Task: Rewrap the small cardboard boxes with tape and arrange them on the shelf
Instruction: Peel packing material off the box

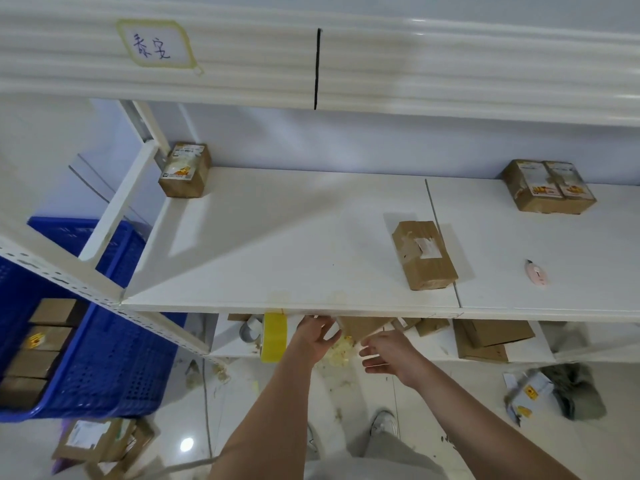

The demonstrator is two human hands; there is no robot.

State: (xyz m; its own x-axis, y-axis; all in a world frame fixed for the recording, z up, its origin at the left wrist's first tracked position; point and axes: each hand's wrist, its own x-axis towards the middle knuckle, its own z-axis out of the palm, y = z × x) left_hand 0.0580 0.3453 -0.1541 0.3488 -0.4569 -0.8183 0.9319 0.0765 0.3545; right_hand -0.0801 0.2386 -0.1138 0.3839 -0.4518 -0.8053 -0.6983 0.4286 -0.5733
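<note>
Just below the front edge of the white shelf (277, 258), a small cardboard box (360, 328) sits between my two hands. My left hand (313, 336) touches its left side with fingers spread. On the box's right is my right hand (388, 351), fingers apart; the shelf edge hides the box's top. A yellow tape strip (273, 336) hangs from the shelf edge, left of my left hand. On the shelf lie a taped box (424, 254) in the middle, a labelled box (185, 171) at the back left and a pair of labelled boxes (549, 185) at the back right.
A pink box cutter (536, 271) lies on the shelf at the right. A grey tape roll (251, 330) and flattened cardboard (488, 337) sit on the lower shelf. A blue crate (114, 341) with several boxes stands at the left. Scraps and packages litter the floor.
</note>
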